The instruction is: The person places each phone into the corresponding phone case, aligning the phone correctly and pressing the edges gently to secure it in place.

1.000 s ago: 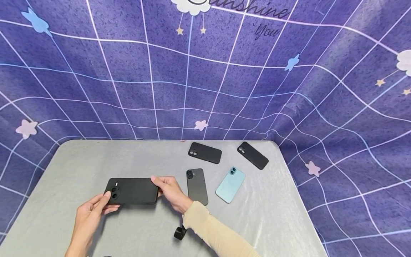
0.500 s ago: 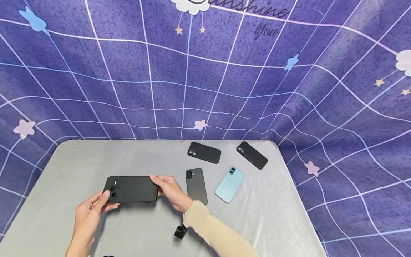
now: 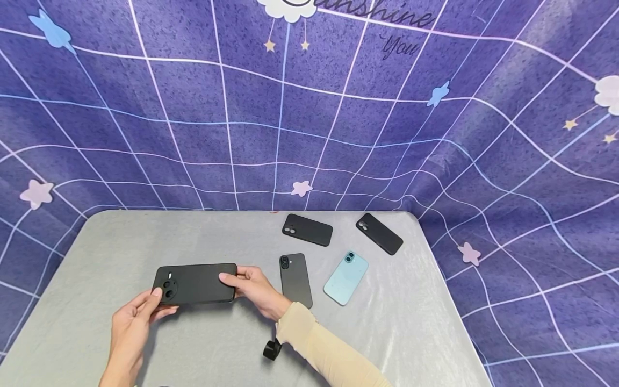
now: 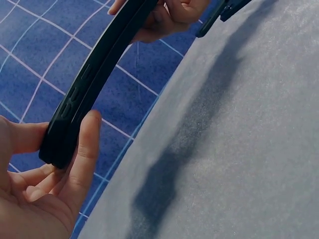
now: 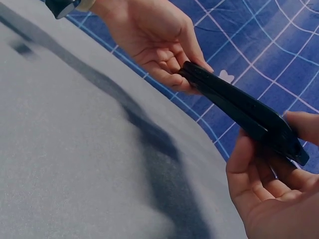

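My left hand (image 3: 131, 321) pinches the camera end of the black phone case (image 3: 199, 284), thumb on its back. The case, layered with a slab (image 5: 232, 112) (probably a phone), is between my hands, above the grey table (image 3: 203, 349). Expect a light, flexible shell and a heavier, stiff, slippery slab; take hold at corners. My right hand (image 3: 254, 287) pinches the opposite end, near the dark phone (image 3: 296, 280).

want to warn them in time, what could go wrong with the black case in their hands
The black case and the dark slab under it seem not flush near the right hand, so the slab might slide out. Both are held off the table, so a slip by the left hand could drop them.
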Tool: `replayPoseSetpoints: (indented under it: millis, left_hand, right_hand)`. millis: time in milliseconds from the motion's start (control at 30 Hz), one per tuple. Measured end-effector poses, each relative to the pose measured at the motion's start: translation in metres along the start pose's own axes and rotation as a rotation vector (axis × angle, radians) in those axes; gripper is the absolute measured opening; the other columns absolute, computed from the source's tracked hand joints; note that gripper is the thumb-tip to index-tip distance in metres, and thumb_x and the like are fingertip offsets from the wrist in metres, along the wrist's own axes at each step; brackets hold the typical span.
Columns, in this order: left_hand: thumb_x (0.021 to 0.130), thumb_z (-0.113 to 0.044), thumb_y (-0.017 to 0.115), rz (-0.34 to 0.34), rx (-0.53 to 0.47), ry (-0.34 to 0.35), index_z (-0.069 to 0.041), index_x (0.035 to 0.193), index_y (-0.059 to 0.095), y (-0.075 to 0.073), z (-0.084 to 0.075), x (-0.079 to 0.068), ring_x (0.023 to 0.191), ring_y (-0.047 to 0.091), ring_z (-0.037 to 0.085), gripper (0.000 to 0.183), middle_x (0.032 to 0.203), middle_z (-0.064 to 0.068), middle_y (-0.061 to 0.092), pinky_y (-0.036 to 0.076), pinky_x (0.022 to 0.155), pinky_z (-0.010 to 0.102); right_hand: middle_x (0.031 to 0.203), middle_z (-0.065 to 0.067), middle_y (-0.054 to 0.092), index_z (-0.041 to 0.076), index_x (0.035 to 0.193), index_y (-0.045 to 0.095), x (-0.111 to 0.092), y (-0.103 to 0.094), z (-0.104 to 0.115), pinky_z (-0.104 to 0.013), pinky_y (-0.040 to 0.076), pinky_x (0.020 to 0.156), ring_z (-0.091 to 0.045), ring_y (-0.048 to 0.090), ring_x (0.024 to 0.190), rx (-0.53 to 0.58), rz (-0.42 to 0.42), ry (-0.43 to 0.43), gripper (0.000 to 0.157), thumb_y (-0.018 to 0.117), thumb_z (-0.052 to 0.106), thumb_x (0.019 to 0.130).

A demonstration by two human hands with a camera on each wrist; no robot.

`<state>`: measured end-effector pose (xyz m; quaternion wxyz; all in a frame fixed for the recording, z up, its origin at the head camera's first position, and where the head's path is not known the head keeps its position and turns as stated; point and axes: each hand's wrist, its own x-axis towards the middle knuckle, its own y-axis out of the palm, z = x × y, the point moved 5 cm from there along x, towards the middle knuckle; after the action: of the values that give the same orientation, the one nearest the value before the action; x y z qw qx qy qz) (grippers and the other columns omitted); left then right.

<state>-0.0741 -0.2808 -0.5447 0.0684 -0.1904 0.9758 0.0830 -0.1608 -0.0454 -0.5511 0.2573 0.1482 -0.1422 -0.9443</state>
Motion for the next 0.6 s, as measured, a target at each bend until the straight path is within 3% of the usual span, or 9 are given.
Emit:
replayPoseSetpoints:
  millis: [167,233,300,400,600]
  left_hand:
    - [0.107,-0.02,0.069,-0.01,0.014,-0.018,-0.016,0.105,0.072,-0.0009,-0.0005,0.0011,0.069,0.079,0.019,0.006,0.086,-0.001,0.081,0.063,0.076,0.02]
    - [0.107,-0.022,0.069,-0.019,0.016,-0.026,-0.015,0.105,0.072,-0.0013,-0.0017,0.0012,0.069,0.079,0.018,0.007,0.086,-0.001,0.081,0.063,0.077,0.019]
    - [0.107,-0.023,0.07,-0.029,0.022,-0.031,-0.015,0.105,0.072,-0.0016,-0.003,0.0011,0.069,0.079,0.018,0.009,0.085,-0.001,0.081,0.062,0.078,0.018]
    - [0.107,-0.025,0.07,-0.039,0.024,-0.039,-0.016,0.106,0.072,-0.002,-0.0042,0.0006,0.069,0.079,0.018,0.009,0.085,-0.001,0.081,0.062,0.078,0.017]
    - [0.107,-0.02,0.069,-0.02,-0.06,-0.021,-0.02,0.105,0.077,-0.002,-0.0035,0.0005,0.069,0.079,0.018,0.009,0.087,0.002,0.081,0.064,0.076,0.024]
  right_hand:
    - [0.098,-0.008,0.08,-0.001,0.123,0.075,0.0007,0.0,-0.003,-0.022,0.058,0.064,-0.009,0.073,0.073,-0.006,0.046,0.008,0.023,0.072,0.01,0.103]
    - [0.093,-0.016,0.079,-0.002,0.121,0.075,0.0,0.0005,-0.0044,-0.023,0.059,0.064,-0.011,0.073,0.069,-0.009,0.075,0.015,0.022,0.071,0.012,0.104]
    - [0.093,-0.032,0.075,-0.005,0.118,0.074,-0.0009,0.0014,-0.0058,-0.024,0.06,0.064,-0.013,0.073,0.067,-0.013,0.109,0.02,0.022,0.069,0.014,0.106]
    - [0.104,-0.049,0.066,-0.008,0.116,0.073,-0.0025,0.0028,-0.0067,-0.024,0.062,0.065,-0.012,0.073,0.068,-0.013,0.145,0.017,0.025,0.067,0.015,0.108]
    - [0.115,-0.051,0.062,-0.013,0.119,0.07,-0.0032,0.0035,-0.0057,-0.023,0.062,0.067,-0.011,0.074,0.071,0.0,0.16,-0.002,0.031,0.064,0.015,0.109]
